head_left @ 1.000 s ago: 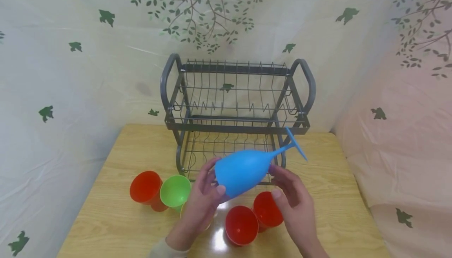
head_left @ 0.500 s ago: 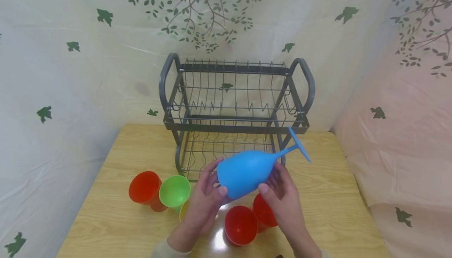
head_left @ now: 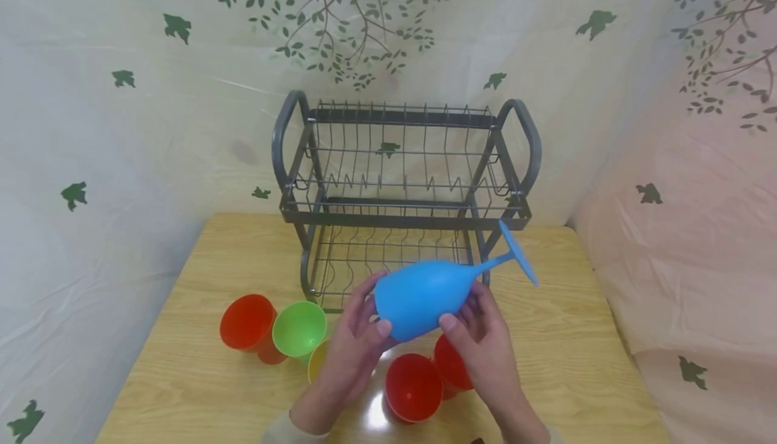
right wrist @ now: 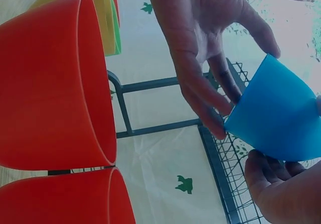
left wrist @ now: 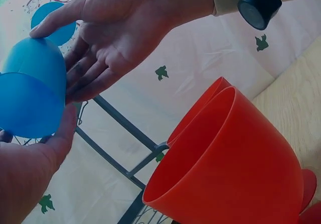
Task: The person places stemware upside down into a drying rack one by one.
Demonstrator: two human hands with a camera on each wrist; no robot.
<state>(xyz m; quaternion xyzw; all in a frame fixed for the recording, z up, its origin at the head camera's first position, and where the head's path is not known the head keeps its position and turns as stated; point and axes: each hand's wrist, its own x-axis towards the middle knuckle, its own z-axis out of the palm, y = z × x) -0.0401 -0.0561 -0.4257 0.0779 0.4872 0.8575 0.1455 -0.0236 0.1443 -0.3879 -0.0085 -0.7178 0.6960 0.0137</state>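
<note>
A blue plastic wine glass (head_left: 425, 299) lies tilted in the air, its rim toward the left and its foot pointing up to the right. My left hand (head_left: 349, 353) holds it by the rim, thumb on the near side and fingers behind. Around the lower bowl, close to the stem, my right hand (head_left: 488, 346) grips it with the thumb in front; its other fingers are partly hidden by the bowl. In the left wrist view the glass's open mouth (left wrist: 30, 106) faces the camera.
On the wooden table (head_left: 570, 336) stand a red cup (head_left: 247, 322), a green cup (head_left: 299, 328), a partly covered yellow one (head_left: 317, 363), and two red ones (head_left: 414, 388) below the hands. Behind is a two-tier black dish rack (head_left: 407, 221) against a printed cloth.
My right hand has moved left and closed on the bowl, where earlier it was only beside it. The wine glass has shifted slightly to the right.
</note>
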